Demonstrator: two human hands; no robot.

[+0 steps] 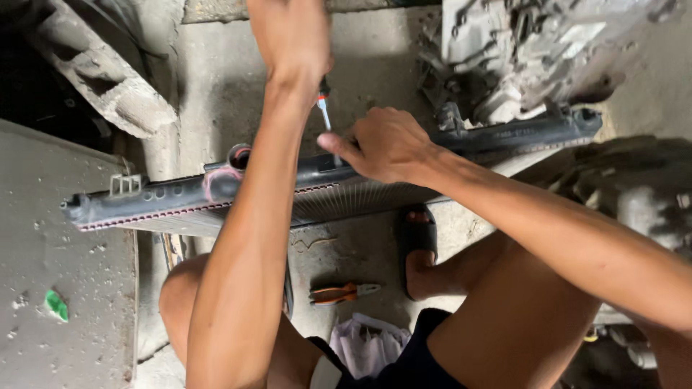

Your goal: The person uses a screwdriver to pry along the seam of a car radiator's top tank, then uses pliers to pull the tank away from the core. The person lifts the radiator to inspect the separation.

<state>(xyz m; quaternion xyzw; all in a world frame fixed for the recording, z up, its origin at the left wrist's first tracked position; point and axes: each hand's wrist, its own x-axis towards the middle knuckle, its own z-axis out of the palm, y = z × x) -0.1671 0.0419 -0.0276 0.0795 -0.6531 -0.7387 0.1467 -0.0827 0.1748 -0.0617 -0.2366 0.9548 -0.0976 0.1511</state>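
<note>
A long radiator [166,198] with a black plastic top tank and grey fins stands on edge across the view. My left hand [292,39] is raised above it, closed around the handle of a screwdriver [324,108] whose shaft points down at the tank. My right hand [386,144] rests on the tank's top edge beside the screwdriver tip, fingers curled over the plastic and thumb stretched toward the shaft. The screwdriver's tip is hidden behind my right thumb.
Orange-handled pliers [342,292] lie on the concrete floor between my knees, by a crumpled pale cloth [367,346]. My sandalled foot [419,248] is under the radiator. A grey slab [65,288] lies left, a concrete block [101,72] upper left, engine parts [519,50] upper right.
</note>
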